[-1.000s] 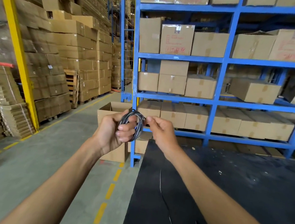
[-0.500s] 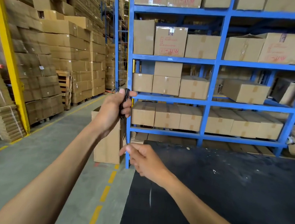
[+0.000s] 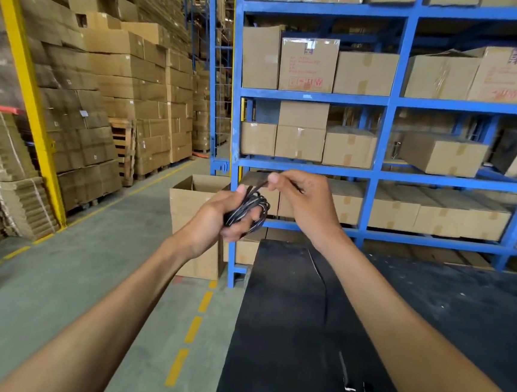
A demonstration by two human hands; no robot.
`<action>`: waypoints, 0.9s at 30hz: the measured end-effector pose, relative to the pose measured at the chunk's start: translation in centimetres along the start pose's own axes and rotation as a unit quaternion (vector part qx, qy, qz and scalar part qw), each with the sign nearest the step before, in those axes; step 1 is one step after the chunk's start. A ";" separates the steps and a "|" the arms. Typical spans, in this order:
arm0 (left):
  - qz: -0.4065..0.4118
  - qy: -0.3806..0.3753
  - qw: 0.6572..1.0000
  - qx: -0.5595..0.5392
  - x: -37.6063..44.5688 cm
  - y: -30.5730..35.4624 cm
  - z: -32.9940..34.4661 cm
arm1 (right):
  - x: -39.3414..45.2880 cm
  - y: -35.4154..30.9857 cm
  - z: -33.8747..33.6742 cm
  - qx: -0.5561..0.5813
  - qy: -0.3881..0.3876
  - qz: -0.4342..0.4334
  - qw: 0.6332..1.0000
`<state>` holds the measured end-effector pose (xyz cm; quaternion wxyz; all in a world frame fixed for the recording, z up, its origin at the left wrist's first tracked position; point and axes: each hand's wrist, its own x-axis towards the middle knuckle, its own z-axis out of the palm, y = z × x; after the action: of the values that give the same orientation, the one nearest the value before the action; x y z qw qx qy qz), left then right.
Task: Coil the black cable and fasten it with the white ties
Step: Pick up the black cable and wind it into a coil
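A blue shelf rack fills the view from twelve to three o'clock, its bays packed with brown boxes; its top and right end run out of frame. Stacked cartons rise at ten o'clock behind a yellow post, and the far rows blur together. The grey floor spreads at eight o'clock, marked with a dashed yellow line. A black worktop takes up the four to six o'clock area; its near and right edges are cut off and its surface is too dark to read well. An open cardboard box stands on the floor at the centre, partly hidden behind the left forearm.

Both bare forearms reach in from the bottom edge. The left hand is at the centre with its fingers closed around the coil of black cable, which is held in the air above the far left corner of the worktop. How many loops it has cannot be counted, as the hand covers part of the coil. The right hand, just toward one o'clock from the coil, pinches a strand of the cable between thumb and fingers; the strand runs on behind the wrist, and a thin dark line trails down over the worktop. Two small objects with pale ends lie on the worktop at five o'clock, too small to identify.
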<state>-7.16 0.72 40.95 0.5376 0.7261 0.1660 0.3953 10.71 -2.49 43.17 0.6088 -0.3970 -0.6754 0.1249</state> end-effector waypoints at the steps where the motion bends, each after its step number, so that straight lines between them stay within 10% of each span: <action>1: -0.007 0.003 1.000 -0.025 0.0 0.4 0.1 | 0.1 0.3 0.5 0.023 0.008 0.009 1.000; 12: 0.065 0.159 0.968 -0.181 1.1 3.6 -1.0 | -5.9 2.3 5.8 0.052 -0.161 0.076 0.983; 18: 0.106 0.250 0.933 0.235 2.2 1.7 -3.2 | -8.1 0.8 4.7 -0.010 -0.275 0.040 0.960; 21: 0.028 0.138 0.888 0.437 1.6 -0.5 -3.5 | -6.9 -0.1 3.4 -0.025 -0.224 -0.001 0.974; 27: -0.100 -0.043 0.990 0.090 -0.2 -1.2 -1.2 | -2.1 1.8 -1.5 -0.090 -0.084 0.003 0.992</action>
<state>-7.96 1.84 39.87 0.5132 0.7677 0.2494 0.2917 12.69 -3.28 40.81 0.5114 -0.4403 -0.7315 0.0979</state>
